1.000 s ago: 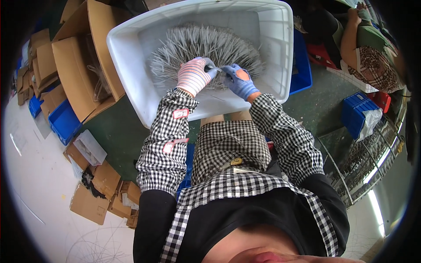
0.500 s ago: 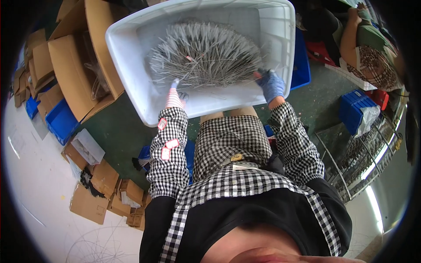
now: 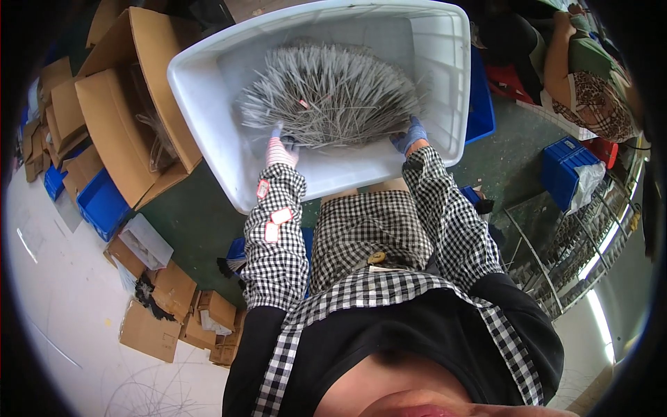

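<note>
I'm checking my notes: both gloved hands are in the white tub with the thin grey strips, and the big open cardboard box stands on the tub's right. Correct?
Wrong side: the head view shows the big open cardboard box left of the white tub. The gloved left hand and right hand are in it with the thin grey strips.

Right hand (image 3: 412,135) too small to show its grip, sleeve tags (image 3: 281,215) unreadable, co-worker (image 3: 588,87) cut off

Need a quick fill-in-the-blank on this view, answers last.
1. Thin grey strands lie heaped in the large ____ plastic tub.
2. The left hand wears a red-and-white glove, patterned with ____.
3. The right hand wears a fabric glove coloured ____.
4. The open brown cardboard box stands at the picture's ____.

white; stripes; blue; left
</note>
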The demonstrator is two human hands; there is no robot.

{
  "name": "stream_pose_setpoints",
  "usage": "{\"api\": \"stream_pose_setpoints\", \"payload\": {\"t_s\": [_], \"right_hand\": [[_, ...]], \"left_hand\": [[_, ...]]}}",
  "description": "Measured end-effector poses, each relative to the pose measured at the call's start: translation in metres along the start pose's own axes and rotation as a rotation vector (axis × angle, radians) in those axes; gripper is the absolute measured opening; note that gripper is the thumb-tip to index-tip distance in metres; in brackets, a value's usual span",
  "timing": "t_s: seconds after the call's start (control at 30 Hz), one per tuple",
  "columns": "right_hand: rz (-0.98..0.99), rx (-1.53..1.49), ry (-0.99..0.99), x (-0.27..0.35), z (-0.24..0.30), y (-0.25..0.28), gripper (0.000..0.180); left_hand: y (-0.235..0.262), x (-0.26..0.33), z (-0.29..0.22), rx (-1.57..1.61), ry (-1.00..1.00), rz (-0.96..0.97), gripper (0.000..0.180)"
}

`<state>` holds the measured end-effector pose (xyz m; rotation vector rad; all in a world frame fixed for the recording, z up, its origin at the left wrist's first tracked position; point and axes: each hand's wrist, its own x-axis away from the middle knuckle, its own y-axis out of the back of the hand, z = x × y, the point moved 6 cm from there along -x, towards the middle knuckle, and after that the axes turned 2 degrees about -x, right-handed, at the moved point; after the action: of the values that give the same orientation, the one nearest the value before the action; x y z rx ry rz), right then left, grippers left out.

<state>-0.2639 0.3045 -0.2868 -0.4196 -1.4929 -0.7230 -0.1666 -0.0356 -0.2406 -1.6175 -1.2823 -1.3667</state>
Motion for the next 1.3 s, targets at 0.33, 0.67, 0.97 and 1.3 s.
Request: {"api": "stream_pose_setpoints", "payload": {"t_s": [0.33,0.67,0.97,1.3], "right_hand": [[0.058,-0.129,0.172,-0.03,0.021,0.001,0.048],[-0.002,0.47,0.241,-0.028,0.031,-0.001,0.057],[-0.061,-0.051,0.323,-0.019,0.012,-0.024,0.082],[0.113,-0.277,0.282,-0.029,0.024,-0.009,0.083]], "left_hand": [[-0.082,0.033,-0.047,-1.596,-0.748,-0.178,0.102],[-0.075,0.019,-0.078,-1.671,-0.826,-0.339,0.113],[-0.107,0.008,-0.074,-1.241,-0.891,-0.001,0.097],[-0.114,-0.017,-0.072,-1.008,-0.467,0.385,0.089]]}}
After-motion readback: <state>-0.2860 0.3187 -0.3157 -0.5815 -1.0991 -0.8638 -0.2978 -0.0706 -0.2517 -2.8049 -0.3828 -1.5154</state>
